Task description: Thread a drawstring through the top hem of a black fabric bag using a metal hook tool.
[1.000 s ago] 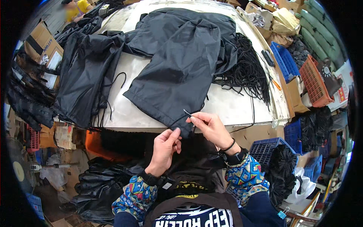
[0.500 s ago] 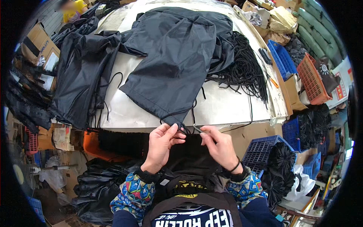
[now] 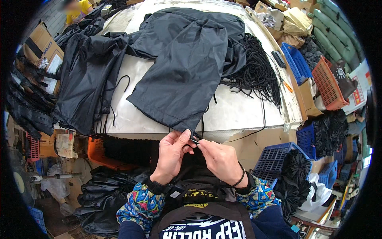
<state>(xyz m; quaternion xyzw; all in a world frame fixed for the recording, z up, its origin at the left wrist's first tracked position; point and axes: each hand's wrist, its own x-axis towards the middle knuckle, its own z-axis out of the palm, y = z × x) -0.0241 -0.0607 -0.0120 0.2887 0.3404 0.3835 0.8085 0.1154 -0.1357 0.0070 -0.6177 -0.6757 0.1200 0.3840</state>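
A black fabric drawstring bag [image 3: 179, 75] lies across the white table, its near corner drawn over the front edge. At that corner my left hand [image 3: 170, 155] is closed, pinching the cloth between thumb and fingers. My right hand [image 3: 221, 161] is closed too, its fingertips meeting the left ones at the corner. A thin, greyish, rod-like piece [image 3: 194, 141] shows at the right fingertips; its exact kind is too small to make out. Black cord hangs beside the corner. Behind the bag, to the right, spreads a heap of black cords [image 3: 260, 71].
More black bags [image 3: 89, 79] lie at the table's left. A pair of orange-handled scissors [image 3: 287, 86] rests near the right edge. Blue crates [image 3: 274, 161] and an orange crate [image 3: 95, 153] stand below the table. A person in yellow [image 3: 77, 11] is at the far left.
My right hand has moved left, bringing the thin grey piece against the bag's corner beside my left fingertips. The left hand has stayed nearly in place.
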